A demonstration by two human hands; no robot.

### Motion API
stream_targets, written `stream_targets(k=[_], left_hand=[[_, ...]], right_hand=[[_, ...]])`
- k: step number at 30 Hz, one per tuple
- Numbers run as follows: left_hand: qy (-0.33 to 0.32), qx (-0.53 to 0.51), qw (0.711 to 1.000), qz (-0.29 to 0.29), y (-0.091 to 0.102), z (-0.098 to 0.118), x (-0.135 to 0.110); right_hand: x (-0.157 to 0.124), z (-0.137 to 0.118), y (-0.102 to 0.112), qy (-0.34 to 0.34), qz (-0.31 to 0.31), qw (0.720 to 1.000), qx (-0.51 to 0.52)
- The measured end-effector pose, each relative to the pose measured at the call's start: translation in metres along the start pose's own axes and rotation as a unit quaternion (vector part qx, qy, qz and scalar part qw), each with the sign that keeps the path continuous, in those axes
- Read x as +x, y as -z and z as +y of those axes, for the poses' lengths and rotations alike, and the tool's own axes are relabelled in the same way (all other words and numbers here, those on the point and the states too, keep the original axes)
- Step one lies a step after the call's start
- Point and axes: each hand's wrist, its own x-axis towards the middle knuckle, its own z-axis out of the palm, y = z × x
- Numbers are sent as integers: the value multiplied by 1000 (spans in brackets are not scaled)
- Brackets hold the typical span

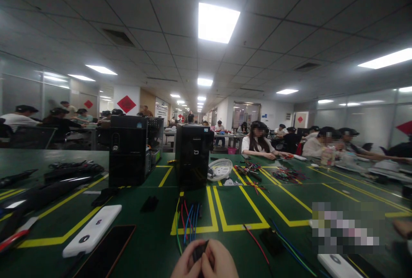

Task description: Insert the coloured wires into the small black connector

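Note:
At the bottom middle, my left hand [186, 264] and my right hand [221, 261] are held together, fingers closed in a pinch. Between them is a small black piece [200, 251], mostly covered by the fingers, so its kind cannot be made out. Just beyond the fingertips lie several blue wires [192, 220], with red wires [185, 216] and a green-yellow wire [177, 231] beside them. Whether any wire runs into my hands is unclear. To the right are a single red wire [257, 243] and a green wire [291, 248].
Two black computer towers [127, 151] [193, 155] stand ahead. A white basket [220, 170] and tangled wires [286, 175] lie beyond. On the left are a white power bank [93, 231], a phone [104, 252] and red-handled pliers [19, 233]. A person [257, 143] sits across the table.

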Motion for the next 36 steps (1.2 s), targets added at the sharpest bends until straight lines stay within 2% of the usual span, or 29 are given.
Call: stream_targets(k=[7,15,23,28,30,32,36], left_hand=[[36,2,999,27,-6,7,-6],[63,-65,995,40,-8,-2,-2],[32,-46,996,65,-6,-16,4],[23,-57,996,61,-6,-21,8],[27,-61,995,76,-6,-26,10],[30,-63,994,89,-6,-30,12],[32,-59,995,80,-4,-30,10]], right_hand=[[-1,2,0,20,20,1000,12],[-2,2,1,26,27,999,-10],[-2,0,2,26,18,999,-45],[-3,4,-2,31,26,999,-28],[-5,4,-4,27,28,999,-20],[-7,4,-7,14,41,999,-15],[-10,3,-16,5,87,996,-20]])
